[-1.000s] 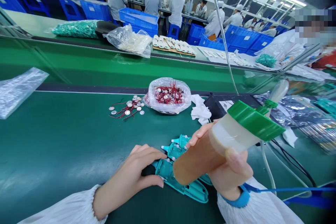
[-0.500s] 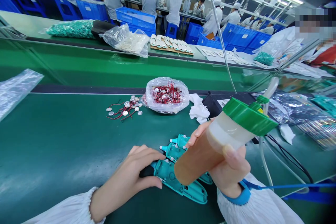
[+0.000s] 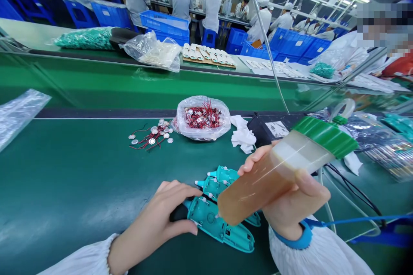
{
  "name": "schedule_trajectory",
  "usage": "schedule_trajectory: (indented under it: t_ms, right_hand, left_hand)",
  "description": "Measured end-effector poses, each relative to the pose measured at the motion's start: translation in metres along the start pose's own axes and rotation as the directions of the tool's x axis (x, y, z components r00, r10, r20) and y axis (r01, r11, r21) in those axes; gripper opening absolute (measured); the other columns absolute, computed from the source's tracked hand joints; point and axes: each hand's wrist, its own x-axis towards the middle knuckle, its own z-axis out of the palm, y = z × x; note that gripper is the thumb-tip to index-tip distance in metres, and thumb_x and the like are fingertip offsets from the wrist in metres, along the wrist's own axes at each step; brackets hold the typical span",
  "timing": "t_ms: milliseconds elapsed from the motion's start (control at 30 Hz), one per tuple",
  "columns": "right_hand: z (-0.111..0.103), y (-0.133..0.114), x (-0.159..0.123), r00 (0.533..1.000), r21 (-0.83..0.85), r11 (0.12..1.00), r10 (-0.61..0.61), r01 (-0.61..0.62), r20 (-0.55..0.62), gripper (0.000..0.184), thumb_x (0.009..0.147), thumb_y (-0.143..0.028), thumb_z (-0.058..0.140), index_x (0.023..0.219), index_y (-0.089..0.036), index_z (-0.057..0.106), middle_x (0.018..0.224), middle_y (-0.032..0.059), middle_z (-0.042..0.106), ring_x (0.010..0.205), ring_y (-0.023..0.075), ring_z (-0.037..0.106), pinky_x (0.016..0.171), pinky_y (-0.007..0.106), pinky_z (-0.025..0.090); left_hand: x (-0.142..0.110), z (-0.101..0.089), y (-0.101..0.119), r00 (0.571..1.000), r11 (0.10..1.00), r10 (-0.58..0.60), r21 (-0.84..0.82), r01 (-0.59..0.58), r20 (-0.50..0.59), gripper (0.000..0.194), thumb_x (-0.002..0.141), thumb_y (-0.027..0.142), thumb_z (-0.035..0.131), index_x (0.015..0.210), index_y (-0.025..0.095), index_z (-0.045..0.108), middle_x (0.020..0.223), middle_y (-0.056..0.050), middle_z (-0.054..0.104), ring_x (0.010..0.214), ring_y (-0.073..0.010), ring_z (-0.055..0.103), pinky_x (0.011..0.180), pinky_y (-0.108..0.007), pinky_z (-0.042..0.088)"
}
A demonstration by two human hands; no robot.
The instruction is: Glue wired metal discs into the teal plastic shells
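My right hand is wrapped round a dispensing syringe, a clear barrel of amber liquid under a green cap with a hose. Its barrel slants down leftward, and a small tip shows over the nearest teal plastic shell. That shell lies open side up, with posts and a round recess inside. My left hand steadies its narrow end, index finger and thumb at opposite edges. Just behind lie two more teal shells, partly hidden by the syringe and my right hand.
Behind the shells stands a plastic-lined bowl of round discs with red wires; loose wired discs lie left of it. Crumpled white tissue is to its right. Cables cross the right side. A blue wrist strap trails a cord.
My right hand and the syringe have shifted right, the cap end most, uncovering more of the nearest shell and the syringe's tip. My left hand stays at that shell.
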Motion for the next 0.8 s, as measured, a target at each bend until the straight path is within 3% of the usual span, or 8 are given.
schedule_trajectory:
  t_ms: [200, 567, 800]
  right_hand:
    - [-0.008, -0.002, 0.006, 0.987, 0.018, 0.999, -0.026, 0.029, -0.157, 0.028, 0.062, -0.044, 0.053, 0.078, -0.023, 0.062, 0.062, 0.0003, 0.061, 0.047, 0.0192, 0.058, 0.041, 0.032, 0.049]
    - [-0.018, -0.011, 0.017, 0.959, -0.040, 0.997, -0.068, 0.059, -0.276, 0.032, 0.063, -0.045, 0.045, 0.075, -0.019, 0.058, 0.062, 0.0010, 0.058, 0.050, 0.0181, 0.057, 0.042, 0.031, 0.048]
    - [-0.038, -0.022, 0.037, 0.901, -0.052, 0.989, -0.146, 0.137, -0.409, 0.034, 0.064, -0.048, 0.043, 0.068, -0.018, 0.058, 0.060, 0.0015, 0.054, 0.052, 0.0167, 0.057, 0.044, 0.029, 0.050]
  left_hand:
    - [-0.001, 0.000, 0.003, 0.999, 1.000, -0.018, 0.005, 0.018, -0.028, 0.047, 0.075, 0.060, 0.061, 0.113, 0.032, 0.058, 0.099, -0.001, 0.065, 0.089, -0.0217, 0.056, 0.078, -0.031, 0.042]
    - [-0.001, 0.000, 0.002, 0.999, 1.000, 0.021, 0.022, -0.020, -0.038, 0.044, 0.076, 0.058, 0.062, 0.112, 0.033, 0.057, 0.103, 0.001, 0.066, 0.091, -0.0210, 0.057, 0.080, -0.031, 0.042]
    - [-0.006, 0.004, -0.015, 0.996, 0.997, 0.035, 0.074, -0.029, -0.082, 0.048, 0.075, 0.056, 0.066, 0.119, 0.040, 0.054, 0.116, 0.000, 0.064, 0.100, -0.0247, 0.059, 0.086, -0.034, 0.046]
